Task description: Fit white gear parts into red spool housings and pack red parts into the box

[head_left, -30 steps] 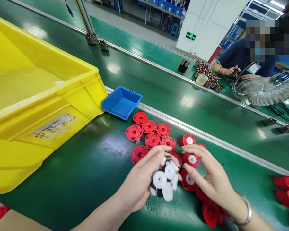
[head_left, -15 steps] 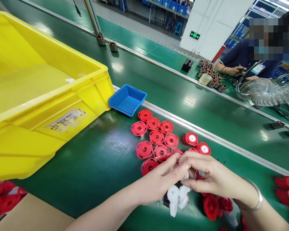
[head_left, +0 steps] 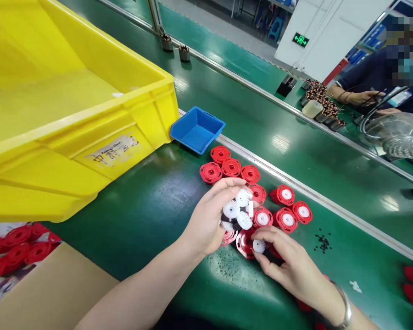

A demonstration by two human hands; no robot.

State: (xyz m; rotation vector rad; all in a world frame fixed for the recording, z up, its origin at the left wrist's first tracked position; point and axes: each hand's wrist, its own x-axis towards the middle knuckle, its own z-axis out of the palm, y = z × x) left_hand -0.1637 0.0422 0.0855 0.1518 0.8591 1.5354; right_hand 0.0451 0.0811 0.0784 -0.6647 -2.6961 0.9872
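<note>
My left hand (head_left: 204, 220) is curled around a bunch of white plastic gears (head_left: 231, 209), some with black parts between them. It hovers above the group of red round housings (head_left: 231, 167). Lower and to the right, my right hand (head_left: 291, 259) pinches a single white gear (head_left: 259, 246) between thumb and fingers, close over a red housing (head_left: 245, 243) with an open middle. Several housings nearby, such as the red housing (head_left: 285, 195) at the right, have a white gear seated in the centre. Both hands hide part of the group.
A large yellow bin (head_left: 124, 146) stands at left, with a small blue tray (head_left: 198, 130) by its corner. Tiny black pieces (head_left: 322, 242) and white bits (head_left: 355, 286) lie at right. Across the metal rail (head_left: 254, 96), a person sits near copper-wound parts (head_left: 321, 98).
My hands have moved apart. The gears that hung beneath them are now gathered in my left hand, and one is pinched in my right. The view has shifted, so the scenery sits further right.
</note>
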